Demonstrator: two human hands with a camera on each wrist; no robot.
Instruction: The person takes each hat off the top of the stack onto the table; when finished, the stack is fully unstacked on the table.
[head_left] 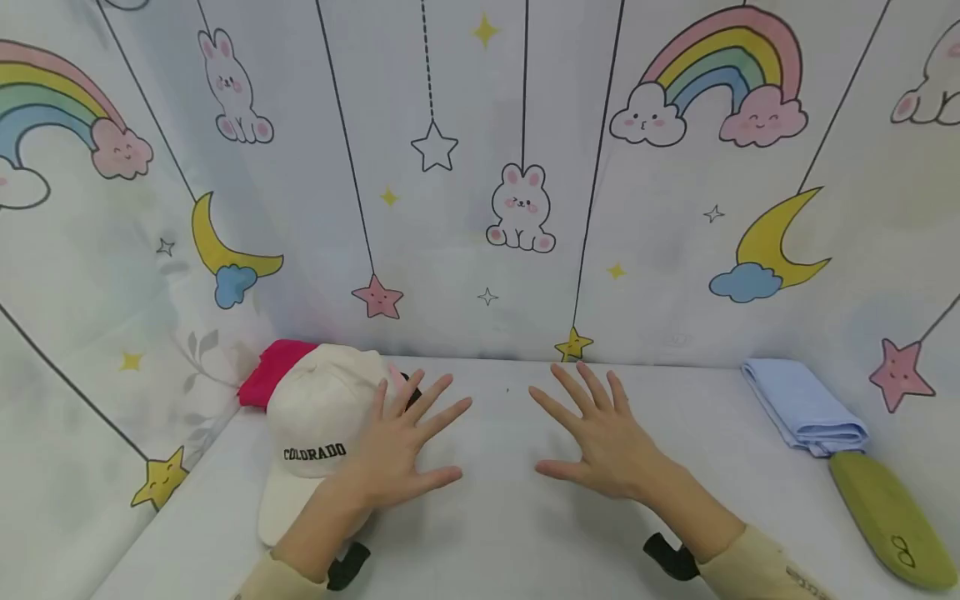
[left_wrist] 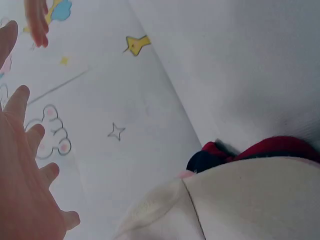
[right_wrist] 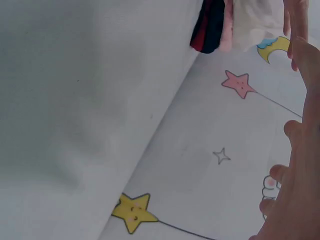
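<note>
In the head view my left hand [head_left: 401,450] is raised with its fingers spread, in front of a cream baseball cap [head_left: 315,408] lettered COLORADO. Whether it touches the cap cannot be told there; the left wrist view shows the hand [left_wrist: 25,170] beside the cap [left_wrist: 255,195] with nothing in its fingers. My right hand [head_left: 611,446] is likewise spread and holds nothing, over the white table right of centre. Behind the cap lies bright pink-red cloth [head_left: 281,367], and a dark navy piece [head_left: 410,390] peeks out, mostly hidden.
At the right back of the white table [head_left: 495,533] lies a folded light-blue cloth [head_left: 806,404]. An olive-green elongated case [head_left: 892,521] with a glasses mark sits just before it. A patterned curtain [head_left: 450,217] with rainbows, moons and rabbits closes off the back and sides.
</note>
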